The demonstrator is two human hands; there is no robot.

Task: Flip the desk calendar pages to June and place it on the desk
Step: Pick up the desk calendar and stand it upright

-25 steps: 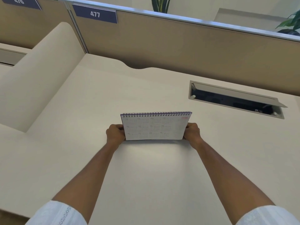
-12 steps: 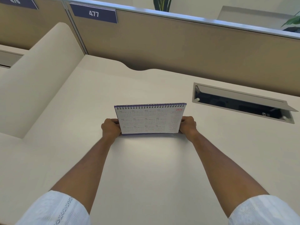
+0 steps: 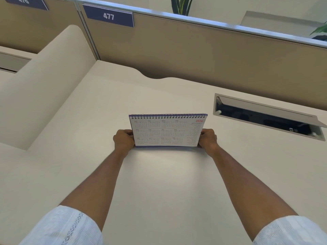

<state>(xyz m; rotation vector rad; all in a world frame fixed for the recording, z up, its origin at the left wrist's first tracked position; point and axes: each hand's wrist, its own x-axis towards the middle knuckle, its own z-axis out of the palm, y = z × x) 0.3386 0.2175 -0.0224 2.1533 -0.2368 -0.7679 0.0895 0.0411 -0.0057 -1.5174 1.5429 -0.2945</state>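
The counter (image 3: 168, 183) was almost bare. The calendar (image 3: 168, 132) was held upright, left of the cable box (image 3: 265, 115), showing the whole-year page. June was not reached yet. The left hand (image 3: 123, 140) and right hand (image 3: 208, 137) each had a closed grip on the calendar's sides.

One desk calendar (image 3: 167, 130), two hands on it: the left hand (image 3: 123, 139) and the right hand (image 3: 208, 137); one desk (image 3: 88, 121), one open cable hatch (image 3: 265, 115), two numbered signs (image 3: 108, 15), two plants (image 3: 181, 5), two white sleeves (image 3: 65, 227)
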